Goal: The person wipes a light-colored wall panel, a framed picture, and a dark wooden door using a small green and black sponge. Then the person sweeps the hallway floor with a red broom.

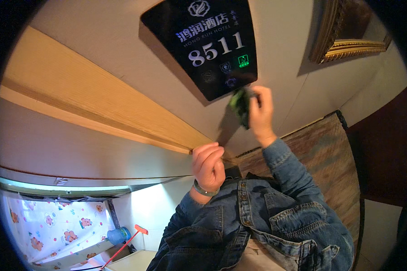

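My right hand (262,113) grips a dark green cloth (240,106) just below the lower edge of a black glossy door sign (217,50). The sign is mounted on a light wall and bears white writing and a small lit green icon. Whether the cloth touches the sign cannot be told. My left hand (208,166), with a band at the wrist, is raised near the wooden door frame (139,125). Its fingers are curled, and nothing shows in them.
A gilt picture frame (354,47) hangs at upper right. Patterned flooring (325,159) lies at right. Lower left are a curtain with bear prints (68,223), a blue water bottle (118,235) and a red long-handled tool (123,245).
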`<state>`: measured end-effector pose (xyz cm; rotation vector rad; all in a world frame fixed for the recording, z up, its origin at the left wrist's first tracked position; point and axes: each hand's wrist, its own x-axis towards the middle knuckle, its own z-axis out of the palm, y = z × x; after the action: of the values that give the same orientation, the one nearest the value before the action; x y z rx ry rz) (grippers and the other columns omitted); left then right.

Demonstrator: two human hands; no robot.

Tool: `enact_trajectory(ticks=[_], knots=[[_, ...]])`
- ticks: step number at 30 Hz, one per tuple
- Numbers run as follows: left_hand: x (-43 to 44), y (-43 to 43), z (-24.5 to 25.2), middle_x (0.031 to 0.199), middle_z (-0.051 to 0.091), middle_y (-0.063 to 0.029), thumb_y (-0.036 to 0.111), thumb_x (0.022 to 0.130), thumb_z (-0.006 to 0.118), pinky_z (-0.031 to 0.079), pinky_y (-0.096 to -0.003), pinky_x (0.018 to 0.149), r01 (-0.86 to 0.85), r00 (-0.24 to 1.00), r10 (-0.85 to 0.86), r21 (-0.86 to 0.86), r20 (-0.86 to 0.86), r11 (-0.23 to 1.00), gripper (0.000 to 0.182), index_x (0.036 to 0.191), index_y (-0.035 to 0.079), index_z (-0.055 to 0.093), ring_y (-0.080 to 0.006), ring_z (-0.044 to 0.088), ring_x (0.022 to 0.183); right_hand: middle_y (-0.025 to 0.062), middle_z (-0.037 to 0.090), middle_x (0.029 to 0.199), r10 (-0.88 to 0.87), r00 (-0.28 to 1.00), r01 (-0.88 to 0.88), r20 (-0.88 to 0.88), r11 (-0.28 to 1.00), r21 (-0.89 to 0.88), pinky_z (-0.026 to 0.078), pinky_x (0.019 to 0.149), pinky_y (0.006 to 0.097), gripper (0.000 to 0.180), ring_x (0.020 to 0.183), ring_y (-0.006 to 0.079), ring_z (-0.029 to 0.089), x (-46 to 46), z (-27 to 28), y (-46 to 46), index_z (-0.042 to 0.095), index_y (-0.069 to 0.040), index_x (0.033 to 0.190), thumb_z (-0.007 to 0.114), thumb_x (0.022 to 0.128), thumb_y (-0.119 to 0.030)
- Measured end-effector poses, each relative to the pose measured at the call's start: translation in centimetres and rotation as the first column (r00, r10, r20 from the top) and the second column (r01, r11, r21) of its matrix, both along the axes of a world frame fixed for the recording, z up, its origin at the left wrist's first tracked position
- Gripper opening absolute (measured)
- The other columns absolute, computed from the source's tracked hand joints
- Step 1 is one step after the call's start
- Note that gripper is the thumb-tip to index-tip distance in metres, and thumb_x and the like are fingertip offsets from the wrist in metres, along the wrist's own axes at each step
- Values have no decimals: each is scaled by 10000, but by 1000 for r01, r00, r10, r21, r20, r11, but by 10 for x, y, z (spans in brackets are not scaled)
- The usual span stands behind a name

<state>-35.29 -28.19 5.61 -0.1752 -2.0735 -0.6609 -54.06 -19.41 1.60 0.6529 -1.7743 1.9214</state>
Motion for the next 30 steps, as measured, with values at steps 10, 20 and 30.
enact_trajectory(ticks=[10, 20, 30], knots=[[-15, -6, -31, 1401, 413, -182, 147, 909, 566, 281, -485, 1097, -94, 938, 75, 43, 337, 995, 482, 1349, -5, 444, -370, 361, 1321, 125, 607, 956, 92, 990, -62, -107, 966, 251, 509, 760, 388, 176, 906, 317, 603, 37, -22, -27, 636, -61, 952, 633, 783, -13], [-26, 13, -38, 1372, 450, -185, 110, 917, 557, 317, -452, 1085, 14, 905, -60, 112, 420, 994, 454, 1337, -23, 445, -360, 403, 1297, 91, 569, 1065, -209, 924, 284, 320, 935, -210, 478, 843, 305, 239, 946, 187, 565, -44, 3, 44, 557, 10, 1150, 508, 921, -36], [-45, 30, -45, 1410, 402, -203, 105, 925, 561, 348, -445, 1068, 59, 892, -152, 224, 425, 973, 532, 1398, -13, 350, -386, 427, 1271, 117, 609, 972, 4, 976, 44, -220, 975, 216, 506, 792, 372, 239, 925, 322, 605, -3, 1, 11, 617, -49, 998, 641, 769, 16]])
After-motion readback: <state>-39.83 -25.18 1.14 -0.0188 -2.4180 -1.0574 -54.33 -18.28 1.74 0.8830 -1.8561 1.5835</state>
